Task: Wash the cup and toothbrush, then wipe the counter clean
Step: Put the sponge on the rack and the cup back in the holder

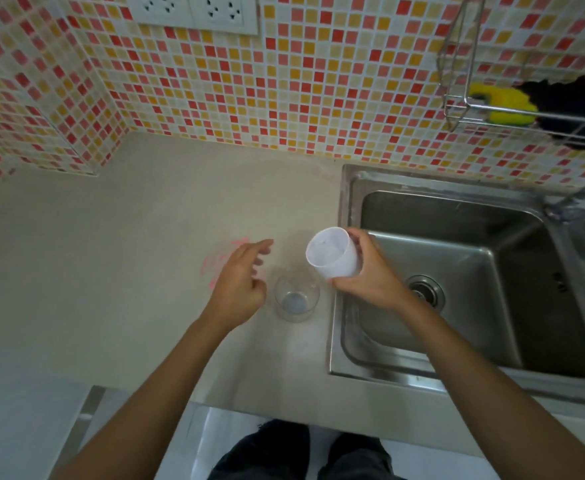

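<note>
At frame centre, over the counter's edge beside the sink: white plastic cup (332, 253), tilted, mouth turned toward 10 o'clock, gripped round its wall by the right hand (367, 271), thumb below, fingers above. Clear glass (296, 298), upright on the beige counter (111, 271), just beside the cup at 7 o'clock. Left hand (241, 280), fingers loosely spread and holding nothing, close to the glass at 9 o'clock. Pink smear (220, 259) on the counter, partly under that hand. Stainless sink (457, 265) at 3 o'clock, drain visible. Wire rack (492, 105) at 1 o'clock, holding a yellow sponge (505, 103) and a dark item, unidentifiable. Toothbrush: not seen.
</note>
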Demonstrator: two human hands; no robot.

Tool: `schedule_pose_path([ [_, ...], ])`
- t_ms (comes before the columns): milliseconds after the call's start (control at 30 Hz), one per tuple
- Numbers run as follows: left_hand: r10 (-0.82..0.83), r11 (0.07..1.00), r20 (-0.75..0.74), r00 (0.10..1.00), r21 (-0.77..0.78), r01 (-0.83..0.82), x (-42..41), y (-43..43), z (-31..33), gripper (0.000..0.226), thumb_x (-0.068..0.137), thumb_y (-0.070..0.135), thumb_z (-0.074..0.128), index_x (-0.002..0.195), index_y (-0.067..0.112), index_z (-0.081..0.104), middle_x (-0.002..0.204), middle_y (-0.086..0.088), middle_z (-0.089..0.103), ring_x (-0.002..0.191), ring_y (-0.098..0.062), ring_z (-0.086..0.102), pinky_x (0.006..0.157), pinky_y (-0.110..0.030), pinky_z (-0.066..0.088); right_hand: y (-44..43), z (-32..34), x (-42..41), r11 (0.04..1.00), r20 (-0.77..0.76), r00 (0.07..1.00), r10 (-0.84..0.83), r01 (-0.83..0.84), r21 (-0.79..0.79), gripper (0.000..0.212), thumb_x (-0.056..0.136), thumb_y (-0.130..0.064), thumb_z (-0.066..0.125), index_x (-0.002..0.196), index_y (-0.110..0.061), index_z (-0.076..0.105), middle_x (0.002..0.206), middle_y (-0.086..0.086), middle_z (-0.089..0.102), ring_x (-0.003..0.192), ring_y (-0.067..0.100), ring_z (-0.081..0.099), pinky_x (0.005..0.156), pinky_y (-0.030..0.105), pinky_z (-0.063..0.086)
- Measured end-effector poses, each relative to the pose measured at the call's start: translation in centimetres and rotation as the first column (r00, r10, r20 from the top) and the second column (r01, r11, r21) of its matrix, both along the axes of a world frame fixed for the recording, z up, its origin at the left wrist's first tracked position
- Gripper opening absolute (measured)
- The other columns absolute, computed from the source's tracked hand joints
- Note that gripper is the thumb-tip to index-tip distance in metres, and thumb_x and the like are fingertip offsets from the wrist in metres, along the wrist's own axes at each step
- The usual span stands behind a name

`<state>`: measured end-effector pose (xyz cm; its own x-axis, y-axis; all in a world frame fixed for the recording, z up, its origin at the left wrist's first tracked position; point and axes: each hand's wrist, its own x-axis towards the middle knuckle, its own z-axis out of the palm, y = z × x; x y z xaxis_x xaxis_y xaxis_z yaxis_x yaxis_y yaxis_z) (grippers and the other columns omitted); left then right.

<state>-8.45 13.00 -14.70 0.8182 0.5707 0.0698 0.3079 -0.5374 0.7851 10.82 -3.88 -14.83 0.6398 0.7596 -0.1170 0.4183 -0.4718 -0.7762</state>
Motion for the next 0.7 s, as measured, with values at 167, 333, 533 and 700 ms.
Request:
schedule_pose_path([
  [167, -0.2, 0.975, -0.195, 0.96, -0.14, 0.174, -1.5, -2.5, -3.0, 0.096, 0.069, 0.034, 0.083, 0.147, 0.022, 0.029, 0.137, 0.005, 0.04, 0.124, -0.009, 0.038, 0.107, -0.027, 0.033, -2.8, 1.3, 0.8, 0.95, 0.136, 0.966, 0.218, -0.179, -0.255, 0.091, 0.061, -0.036, 0.082, 0.138, -0.032, 0.034, 0.131, -0.003, 0.035, 0.116, 0.022, 0.047, 0.09, 0.03, 0.041],
  [333, -0.139, 0.982, -0.118, 0.983, -0.142, 0.122, 1.0, -2.6, -3.2, 0.09, 0.064, 0.034, 0.088, 0.139, 0.019, 0.041, 0.132, 0.004, 0.049, 0.12, -0.014, 0.045, 0.104, -0.029, 0.038, -2.5, 3.5, -0.1, 0.902, 0.288, 0.885, 0.366, -0.261, -0.345, 0.088, 0.064, -0.037, 0.072, 0.141, -0.041, 0.029, 0.13, -0.004, 0.039, 0.116, 0.024, 0.043, 0.092, 0.04, 0.046],
  [533, -0.155, 0.978, -0.088, 0.984, -0.155, 0.14, 3.1, -2.2, -2.9, 0.088, 0.061, 0.033, 0.09, 0.134, 0.017, 0.044, 0.128, 0.002, 0.055, 0.113, -0.015, 0.053, 0.095, -0.033, 0.047, 0.4, 6.0, -1.5, 0.909, 0.338, 0.856, 0.392, -0.301, -0.289, 0.09, 0.069, -0.041, 0.075, 0.144, -0.036, 0.025, 0.14, -0.002, 0.038, 0.123, 0.021, 0.034, 0.097, 0.038, 0.04],
  [700, -0.132, 0.965, -0.032, 0.991, -0.233, 0.121, 2.9, -2.2, -3.3, 0.096, 0.059, 0.033, 0.091, 0.137, 0.018, 0.038, 0.122, 0.004, 0.059, 0.107, -0.015, 0.059, 0.089, -0.033, 0.053, 2.6, 5.7, -3.2, 0.937, 0.431, 0.832, 0.349, -0.295, -0.188, 0.088, 0.065, -0.048, 0.077, 0.14, -0.032, 0.033, 0.141, -0.007, 0.041, 0.122, 0.018, 0.035, 0.099, 0.035, 0.038],
])
